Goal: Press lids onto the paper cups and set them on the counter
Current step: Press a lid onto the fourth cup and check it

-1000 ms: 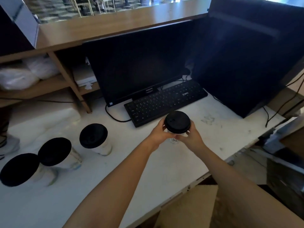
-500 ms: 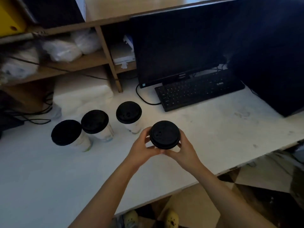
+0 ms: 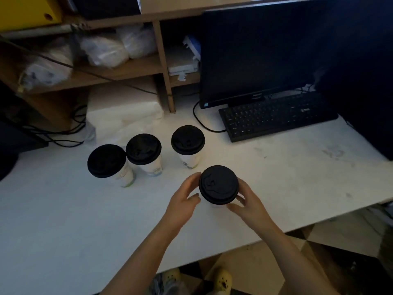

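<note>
Person at the white bench (image 3: 297, 177), both arms out in front. Left hand (image 3: 182, 202) and right hand (image 3: 249, 202) sit on either side of the held cup (image 3: 214, 205). The fingers (image 3: 192, 180) of both hands are curled round its wall just under the rim, so both hands grip it. Black lid (image 3: 218, 185) is on top and looks level and seated all round, sip hole facing up-left. Cup body is mostly hidden under the lid, so can't tell if the base is touching the bench or just above it.

Three more capped cups stand upright in a loose row beyond and to the left: far cup (image 3: 125, 177), middle cup (image 3: 154, 167) just beside it, near cup (image 3: 190, 161) a little apart and closest to the held one. Keyboard (image 3: 276, 117) and dark monitor (image 3: 255, 50) are behind to the right, well apart from the cups.

Step, as I read it: lid pressing on this fourth cup is done and it's in the set-down phase. No loose lids or bare cups in view, so this may be the last one.

Next move needs the base flat on the bench to the right of the near cup with a gap left, then both hands opened and drawn straight back. Squeezing the paper wall could pop the lid, and a sideways pull could knock the near cup
</note>
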